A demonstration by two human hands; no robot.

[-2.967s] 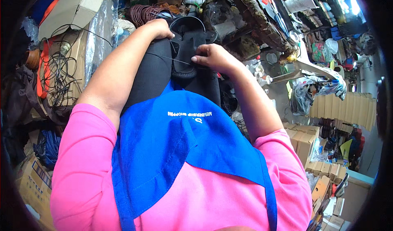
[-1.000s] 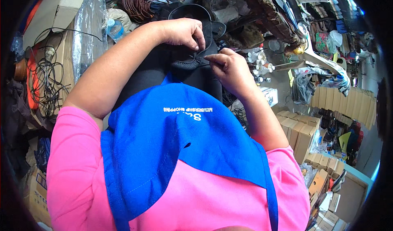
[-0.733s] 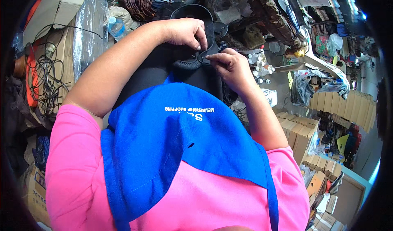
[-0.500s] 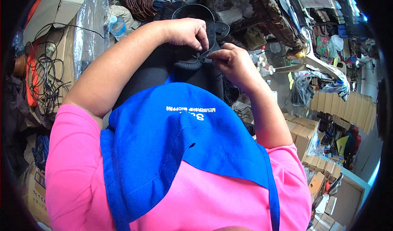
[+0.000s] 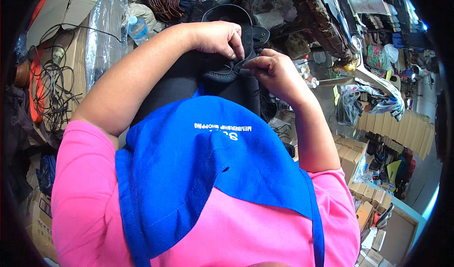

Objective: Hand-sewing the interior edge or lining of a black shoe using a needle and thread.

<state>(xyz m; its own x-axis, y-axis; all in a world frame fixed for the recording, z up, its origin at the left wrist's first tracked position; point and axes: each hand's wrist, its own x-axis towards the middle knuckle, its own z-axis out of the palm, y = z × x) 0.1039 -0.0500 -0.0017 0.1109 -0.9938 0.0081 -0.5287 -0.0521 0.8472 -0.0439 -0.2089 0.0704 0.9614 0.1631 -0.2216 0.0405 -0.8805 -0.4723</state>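
A black shoe (image 5: 220,76) with a stitched, ridged toe lies over my lap, toe toward me. Its round opening is at the far end, and a flap with eyelets sticks out to the right. My left hand (image 5: 223,40) reaches across the shoe's upper, with thumb and fingertips pinched down on its black material. Close beside it, my right hand (image 5: 270,69) is closed in a pinch at the shoe's right edge. Whatever thin piece its fingertips hold is too small to name.
A blue apron (image 5: 189,129) covers my front. To the left are a plastic bottle (image 5: 137,29), cardboard (image 5: 71,73) and tangled black cords (image 5: 54,87). Coiled brown cord (image 5: 165,3) lies beyond. A metal stand (image 5: 359,70) and stacked boxes (image 5: 350,155) stand on the right.
The shoe and both hands have shifted very slightly to the right in the picture. Both pinches stay much the same, with the right fingertips still close to the left ones.
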